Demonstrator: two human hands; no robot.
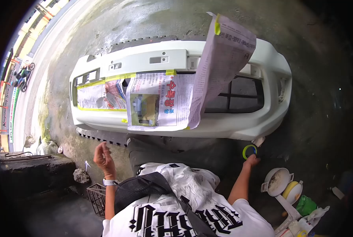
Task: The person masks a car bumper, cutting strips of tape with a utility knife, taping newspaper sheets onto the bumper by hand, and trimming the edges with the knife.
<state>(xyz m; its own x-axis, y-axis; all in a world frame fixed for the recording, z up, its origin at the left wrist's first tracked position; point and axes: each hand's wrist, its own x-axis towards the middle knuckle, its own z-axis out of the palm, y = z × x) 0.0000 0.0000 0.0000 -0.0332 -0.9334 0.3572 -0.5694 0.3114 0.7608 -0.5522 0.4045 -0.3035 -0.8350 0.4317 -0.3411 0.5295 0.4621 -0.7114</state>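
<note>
A white car bumper (239, 123) lies in front of my knees. Newspaper (174, 98) covers the middle of its grille, fixed along the top with yellow-green tape strips. A smaller printed sheet (93, 96) is taped over the left opening. Another newspaper flap (226, 55) stands up and curls over the right part, where the dark grille (243, 93) shows. My right hand (253, 159) grips a roll of yellow-green masking tape (245, 152) below the bumper's right end. My left hand (102, 157) is raised below the left end, fingers curled together; what they hold, if anything, is too small to see.
Pans (277, 181) and a green plastic bag (306, 206) sit on the floor at lower right. A metal crate (96, 199) and a concrete ledge (42, 172) are at lower left. Beyond the left edge runs a road with a motorcycle (23, 78).
</note>
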